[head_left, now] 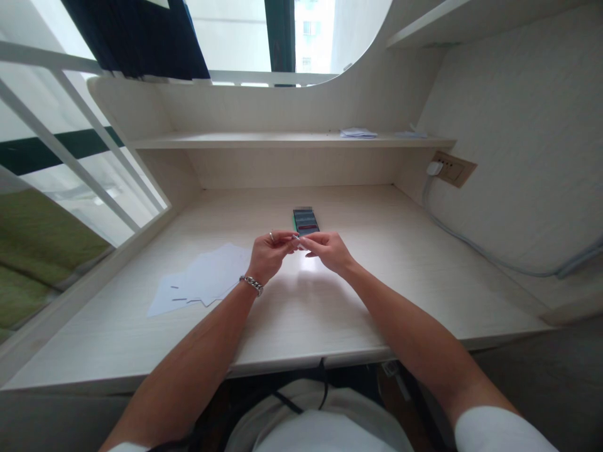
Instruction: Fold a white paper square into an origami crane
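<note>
My left hand (273, 252) and my right hand (328, 250) meet above the middle of the desk, fingertips pinched together. Between them is a small piece of white paper (296, 238), mostly covered by the fingers; its exact shape is too small to make out. A ring and a chain bracelet (252, 284) are on the left hand and wrist. Just beyond the fingers a phone (306, 220) lies on the desk with its screen lit. Loose white paper sheets (205, 276) overlap to the left of my left hand.
The pale desk (301, 326) runs back to a shelf (264, 140) bearing some folded papers (358, 133). At right, a grey cable (480, 251) hangs from a wall socket (455, 169) and trails along the desk's edge. White railings (85, 119) stand at left.
</note>
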A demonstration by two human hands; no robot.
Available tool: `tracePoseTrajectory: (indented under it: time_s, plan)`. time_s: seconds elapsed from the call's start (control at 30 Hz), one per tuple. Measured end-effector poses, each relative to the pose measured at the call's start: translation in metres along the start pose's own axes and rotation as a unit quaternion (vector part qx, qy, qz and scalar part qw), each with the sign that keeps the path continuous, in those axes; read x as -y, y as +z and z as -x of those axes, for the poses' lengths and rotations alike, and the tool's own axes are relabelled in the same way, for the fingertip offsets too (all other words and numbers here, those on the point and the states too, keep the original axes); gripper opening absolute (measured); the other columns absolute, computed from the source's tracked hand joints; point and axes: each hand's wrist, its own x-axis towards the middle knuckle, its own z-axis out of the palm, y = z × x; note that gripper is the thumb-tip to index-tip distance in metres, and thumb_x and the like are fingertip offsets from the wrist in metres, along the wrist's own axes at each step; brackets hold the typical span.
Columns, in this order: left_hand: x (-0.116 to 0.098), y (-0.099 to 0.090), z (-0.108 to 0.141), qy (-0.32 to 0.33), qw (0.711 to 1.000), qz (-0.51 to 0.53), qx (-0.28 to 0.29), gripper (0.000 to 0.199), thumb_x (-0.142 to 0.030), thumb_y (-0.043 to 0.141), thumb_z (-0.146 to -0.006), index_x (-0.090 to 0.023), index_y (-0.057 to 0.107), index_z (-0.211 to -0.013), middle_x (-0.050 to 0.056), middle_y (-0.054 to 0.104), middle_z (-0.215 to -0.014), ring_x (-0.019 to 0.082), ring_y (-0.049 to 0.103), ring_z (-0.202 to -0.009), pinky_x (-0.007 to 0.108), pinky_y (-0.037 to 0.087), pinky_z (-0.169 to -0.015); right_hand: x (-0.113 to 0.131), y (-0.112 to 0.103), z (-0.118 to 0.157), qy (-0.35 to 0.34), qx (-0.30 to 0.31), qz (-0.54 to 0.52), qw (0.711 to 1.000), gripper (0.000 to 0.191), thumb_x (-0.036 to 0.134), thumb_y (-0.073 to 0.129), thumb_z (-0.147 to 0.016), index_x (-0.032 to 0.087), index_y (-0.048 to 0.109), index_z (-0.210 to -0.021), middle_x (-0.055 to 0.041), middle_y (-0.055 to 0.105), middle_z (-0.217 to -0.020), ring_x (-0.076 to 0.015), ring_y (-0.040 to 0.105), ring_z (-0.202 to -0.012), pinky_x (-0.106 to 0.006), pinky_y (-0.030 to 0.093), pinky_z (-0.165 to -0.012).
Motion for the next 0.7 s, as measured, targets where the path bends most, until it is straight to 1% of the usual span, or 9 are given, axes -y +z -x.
tracePoseTrajectory:
  time_s: [0.17,0.3,0.4,0.47,0.57,0.7]
  plan:
    - [-0.0026,0.0008,0.0013,-0.015,1.0,0.009,0.01,0.036,-0.041,0.086,-0.061,-0.015,0.074,-0.084,0.007,0.073,-0.072,0.018,0.069,-0.068,0.029,0.054,-0.064,0.0012,0.0002,-0.0003,0.009,-0.003,-0.017,1.0,0.043,0.056,0.073,-0.07,0.015,0.078,-0.083,-0.0084,0.073,-0.077,-0.0197,0.068,-0.076,-0.032,0.056,-0.066]
    - [-0.0035,0.0014,0.0015,-0.028,0.999,0.002,0.016,0.038,-0.043,0.085,-0.063,-0.014,0.074,-0.083,0.008,0.074,-0.072,0.019,0.069,-0.069,0.032,0.056,-0.069,-0.0029,0.0015,0.0001,-0.027,-0.013,0.019,0.999,0.04,0.054,0.068,-0.076,0.016,0.078,-0.086,-0.0076,0.074,-0.078,-0.0191,0.069,-0.073,-0.031,0.056,-0.065]
    - [-0.0029,0.002,0.0014,-0.035,0.999,0.003,0.013,0.039,-0.044,0.084,-0.063,-0.013,0.074,-0.086,0.008,0.074,-0.073,0.019,0.069,-0.069,0.033,0.057,-0.071,-0.0066,0.0031,0.0013,-0.062,-0.04,0.079,0.994,0.038,0.051,0.062,-0.082,0.018,0.079,-0.089,-0.0056,0.074,-0.076,-0.0191,0.068,-0.071,-0.03,0.055,-0.064]
    - [-0.0018,0.0024,0.0011,-0.038,0.999,0.004,0.01,0.04,-0.044,0.084,-0.063,-0.013,0.074,-0.088,0.008,0.074,-0.074,0.018,0.069,-0.07,0.033,0.057,-0.072,-0.007,0.0043,0.0028,-0.087,-0.067,0.127,0.986,0.035,0.048,0.06,-0.086,0.02,0.079,-0.09,-0.0051,0.075,-0.079,-0.0201,0.069,-0.073,-0.03,0.054,-0.066]
    - [0.001,0.0031,0.0006,-0.046,0.999,0.007,0.004,0.041,-0.042,0.083,-0.063,-0.012,0.074,-0.089,0.008,0.074,-0.075,0.018,0.069,-0.071,0.033,0.057,-0.074,-0.0035,0.0061,0.0057,-0.123,-0.092,0.2,0.968,0.029,0.043,0.057,-0.088,0.023,0.078,-0.09,-0.0046,0.077,-0.085,-0.0217,0.071,-0.078,-0.031,0.052,-0.07]
    - [0.0056,0.0033,0.0001,-0.061,0.998,0.009,-0.007,0.041,-0.04,0.083,-0.064,-0.011,0.073,-0.091,0.008,0.074,-0.077,0.018,0.07,-0.071,0.034,0.058,-0.075,0.0018,0.0077,0.0079,-0.15,-0.102,0.29,0.94,0.027,0.037,0.054,-0.091,0.025,0.078,-0.088,-0.0038,0.077,-0.088,-0.0207,0.07,-0.075,-0.031,0.05,-0.069]
